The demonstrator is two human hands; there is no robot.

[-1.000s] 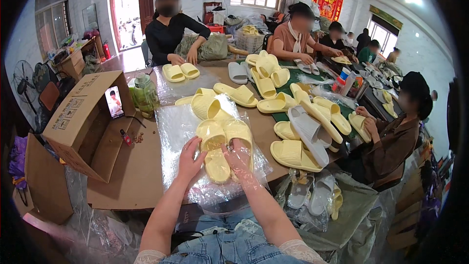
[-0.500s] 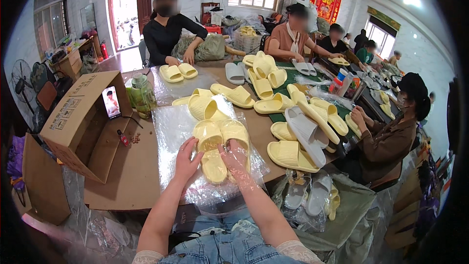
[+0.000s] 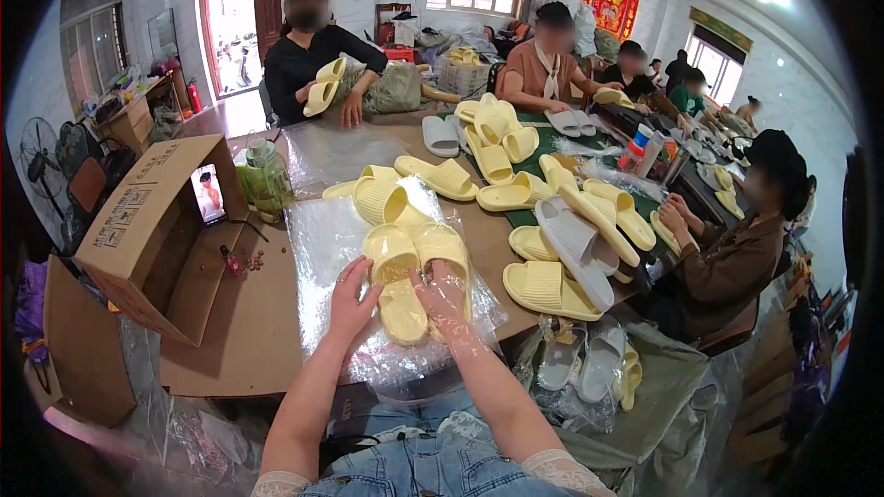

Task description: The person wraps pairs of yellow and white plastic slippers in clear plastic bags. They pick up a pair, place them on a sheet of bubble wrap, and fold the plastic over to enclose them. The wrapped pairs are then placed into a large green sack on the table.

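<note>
Right hand: first, the right hand (image 3: pixel 442 299) lies inside a clear plastic bag (image 3: pixel 327 239), seen through the film, its fingers closed over the heel end of a pale yellow slipper (image 3: pixel 440 253).
Left hand: the left hand (image 3: pixel 353 299) rests flat on the outside of the bag, fingers spread and pressing the film beside a second yellow slipper (image 3: pixel 394 281); it grips nothing.
Slipper pair: both slippers lie side by side, touching, inside the bag, toes pointing away from the person, near the front edge of the bench (image 3: pixel 249 331).
Bag: it is spread flat on the bench, crinkled, and its near end hangs over the edge toward the person's lap.
Just beyond: a rolled-up yellow slipper (image 3: pixel 379 198) sits at the far end of the bag, with another flat one (image 3: pixel 440 177) just past it.
Left side: an open cardboard box (image 3: pixel 138 221) lies on its side on the bench, a phone (image 3: pixel 209 193) propped against it; a green jar (image 3: pixel 262 182) stands near.
Right side: more yellow slippers and a grey slipper (image 3: pixel 575 244) are heaped on a green mat (image 3: pixel 552 143).
Others: a person in black (image 3: pixel 313 60) at the far end holds yellow slippers; a person in brown (image 3: pixel 737 258) sits at the right edge of the bench.
</note>
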